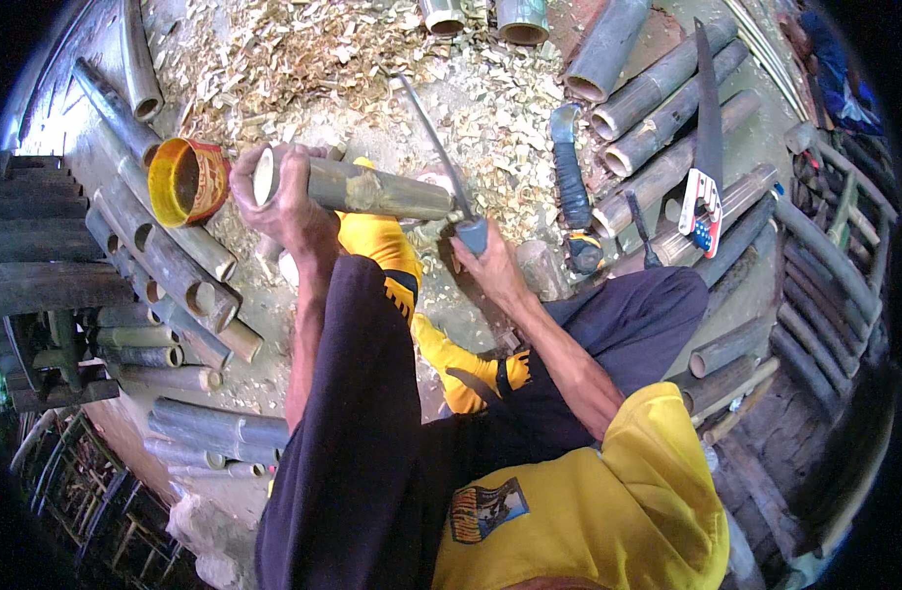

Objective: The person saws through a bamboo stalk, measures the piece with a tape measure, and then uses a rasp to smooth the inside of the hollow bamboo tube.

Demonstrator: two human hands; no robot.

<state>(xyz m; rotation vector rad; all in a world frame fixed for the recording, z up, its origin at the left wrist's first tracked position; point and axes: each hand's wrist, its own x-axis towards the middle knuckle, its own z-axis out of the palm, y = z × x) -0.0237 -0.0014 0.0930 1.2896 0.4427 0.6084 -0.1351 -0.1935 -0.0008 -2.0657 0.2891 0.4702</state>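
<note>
My left hand point(296, 202) is wrapped round the left end of a cut bamboo tube point(382, 189), whose pale open end shows beside the fingers. The tube lies almost level above my yellow-covered foot. In my right hand point(490, 261) is the grey handle of a long narrow-bladed tool point(433, 138); the frame does not show whether it is a file or a knife. Its blade points up and away, past the tube's right end. Whether blade and bamboo touch, I cannot tell. Left of my left hand stands a yellow-and-red can point(187, 183).
Pale wood shavings point(303, 69) cover the ground ahead. Bamboo tubes point(176, 265) lie at left, with more tubes point(658, 88) at right. A curved knife with a black-wrapped handle point(569, 177) and a handsaw point(705, 147) lie right. A dark slatted stand point(48, 285) is far left.
</note>
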